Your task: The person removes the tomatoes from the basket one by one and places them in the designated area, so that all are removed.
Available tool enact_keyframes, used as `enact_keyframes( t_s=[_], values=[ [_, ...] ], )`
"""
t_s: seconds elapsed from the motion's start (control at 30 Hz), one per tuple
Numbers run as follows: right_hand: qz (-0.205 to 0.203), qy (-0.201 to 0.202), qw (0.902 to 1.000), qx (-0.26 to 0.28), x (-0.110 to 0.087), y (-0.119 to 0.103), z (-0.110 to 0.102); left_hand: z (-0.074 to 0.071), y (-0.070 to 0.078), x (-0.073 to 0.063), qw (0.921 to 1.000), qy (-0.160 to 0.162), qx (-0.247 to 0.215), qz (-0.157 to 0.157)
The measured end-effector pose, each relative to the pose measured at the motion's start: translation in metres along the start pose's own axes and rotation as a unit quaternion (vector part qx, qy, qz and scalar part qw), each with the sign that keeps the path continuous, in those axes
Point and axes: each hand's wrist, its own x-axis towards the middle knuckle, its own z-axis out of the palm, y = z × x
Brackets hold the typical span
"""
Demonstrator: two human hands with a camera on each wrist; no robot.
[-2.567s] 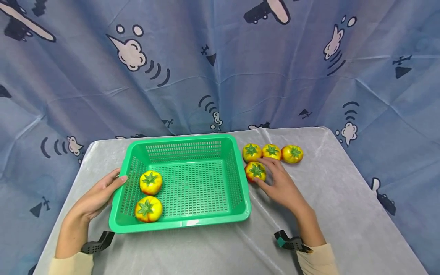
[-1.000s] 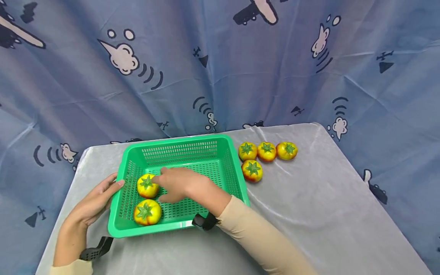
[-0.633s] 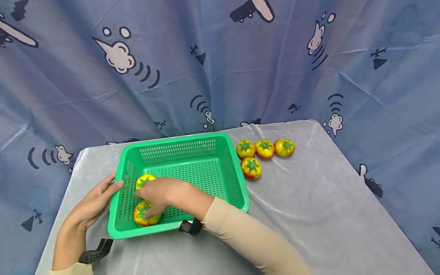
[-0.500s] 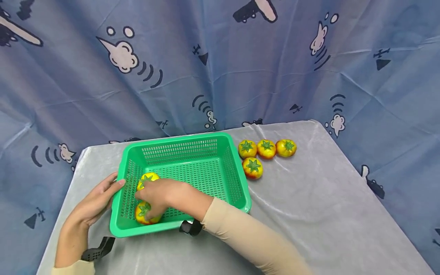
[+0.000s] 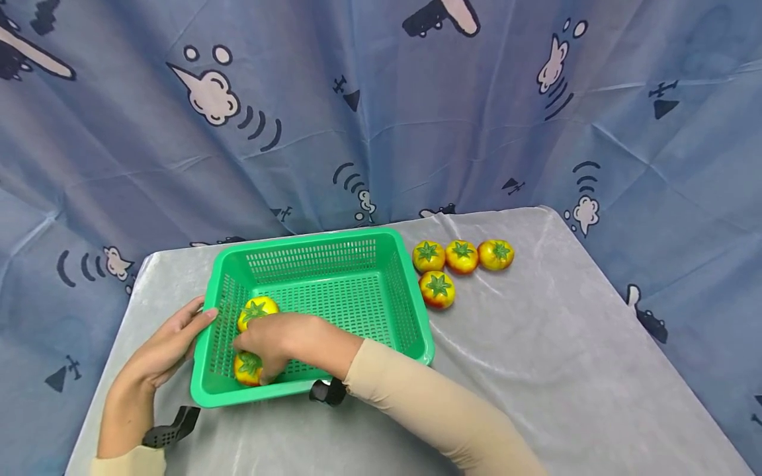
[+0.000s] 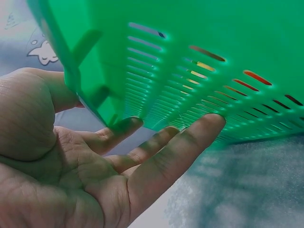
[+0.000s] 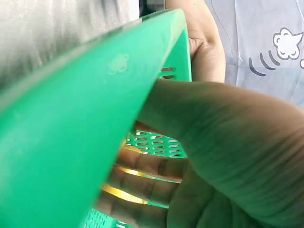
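Whereas our bare right hand [image 5: 274, 338] was beside the fruits on the cloth a few seconds ago, it has now crossed into the rectangular, perforated green plastic basket [image 5: 351, 294]. Its thumb and fingers are curled round the nearer glossy yellow fruit [image 5: 246, 370], red-tinged and capped with a green star-shaped leaf; over the last half second the thumb has shifted to its right side. That fruit sits on the basket floor in the near left corner. We judge that the handling has passed to fruits already inside, since the count has not changed: two in the basket, four outside.

Our bare left hand [image 5: 169, 347] keeps its hold on the left side, thumb at the rim and fingers spread apart against the outer wall.

The farther yellow fruit [image 5: 254, 311] lies just behind our right hand, partly covered by it; we cannot tell whether the knuckles touch it. Our beige sleeve [image 5: 440, 410] and black wrist camera [image 5: 327, 392] come in across the front rim, which limits the approach there. Beyond the basket's right wall, the four outer fruits [image 5: 437, 289] have stayed put on the grey tablecloth [image 5: 565, 330], before the blue printed curtain [image 5: 369, 99].
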Motion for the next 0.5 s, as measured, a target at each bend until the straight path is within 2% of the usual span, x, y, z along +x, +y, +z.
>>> enact_keyframes(
  t_s=[0.2, 0.37, 0.5],
  values=[
    [0.001, -0.002, 0.9999, 0.01, 0.0045, -0.0012, 0.0018, -0.0001, -0.0009, 0.0, 1.0, -0.001, 0.0, 0.0],
    [-0.02, -0.004, 0.9997, 0.014, 0.0078, -0.0003, 0.0041, 0.0012, -0.0004, -0.0004, 1.0, 0.001, 0.002, -0.001],
    [-0.034, 0.006, 0.9993, 0.016, 0.0087, 0.0019, 0.005, 0.0013, 0.0006, -0.0001, 0.9999, 0.0, 0.002, 0.011]
  ],
)
